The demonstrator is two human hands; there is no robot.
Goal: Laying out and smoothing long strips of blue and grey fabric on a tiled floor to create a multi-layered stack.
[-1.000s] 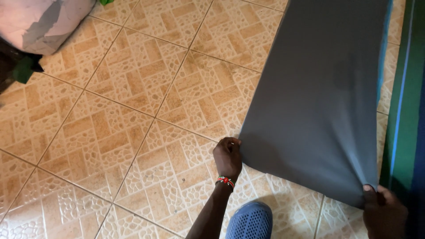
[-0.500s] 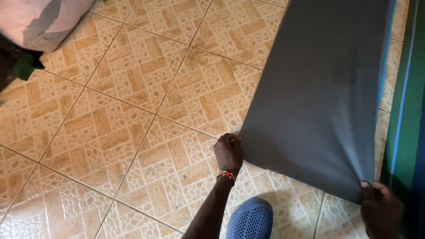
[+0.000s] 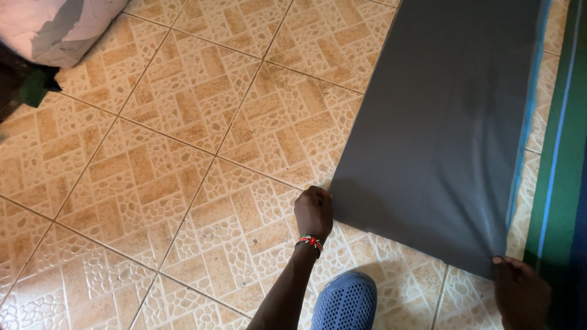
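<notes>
A dark grey cloth (image 3: 446,128) lies stretched flat over the tiled floor, running from the top right down toward me. My left hand (image 3: 313,212) grips its near left corner, with a beaded bracelet on the wrist. My right hand (image 3: 520,292) pinches the near right corner at the bottom right. Both hands hold the near edge taut, close to the floor.
A green cloth with blue stripes (image 3: 559,177) lies along the right edge, beside the grey one. A blue perforated shoe (image 3: 345,304) shows at the bottom. A pale bundle (image 3: 55,27) and a dark object (image 3: 24,82) sit at the top left on the patterned orange tiles (image 3: 153,177).
Both hands have drawn the near edge of the grey cloth lower and flatter over the tiles; the view has shifted slightly.
</notes>
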